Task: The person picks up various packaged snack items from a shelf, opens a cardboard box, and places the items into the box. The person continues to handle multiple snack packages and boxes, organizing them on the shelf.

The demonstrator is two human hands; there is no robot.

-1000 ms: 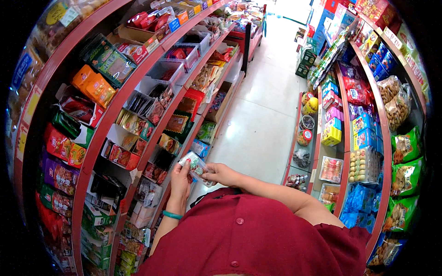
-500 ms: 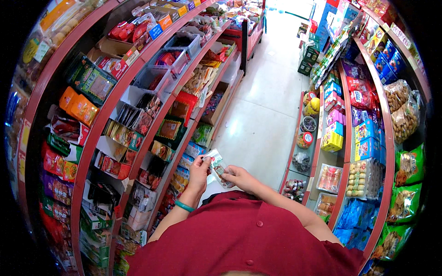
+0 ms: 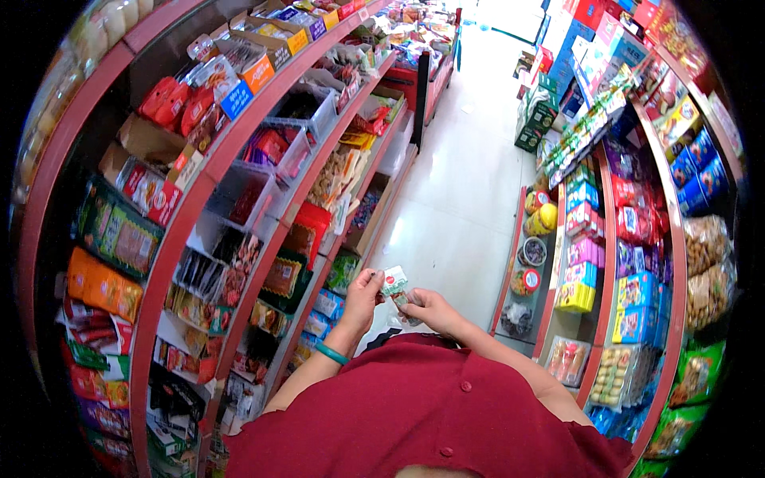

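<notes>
Between my two hands, in front of my chest, is a small snack packet (image 3: 395, 284) with a white and green top and a clear lower part showing something brownish. My left hand (image 3: 363, 299) pinches its upper left edge, and a green bangle (image 3: 331, 353) circles that wrist. Lower on the right side of the packet, my right hand (image 3: 432, 310) has its fingers closed on it. The contents are too small to make out.
Red-edged shelves (image 3: 179, 231) full of packets and clear plastic bins (image 3: 271, 149) rise close on my left. On my right, shelves hold jars (image 3: 533, 252), boxes and bagged snacks (image 3: 705, 279). A pale tiled floor (image 3: 446, 203) runs ahead between them, with stacked green boxes (image 3: 535, 115) farther along.
My view has shifted, so the shelves sit differently in it. Both hands keep their grip on the packet, which now appears slightly farther right and more upright.
</notes>
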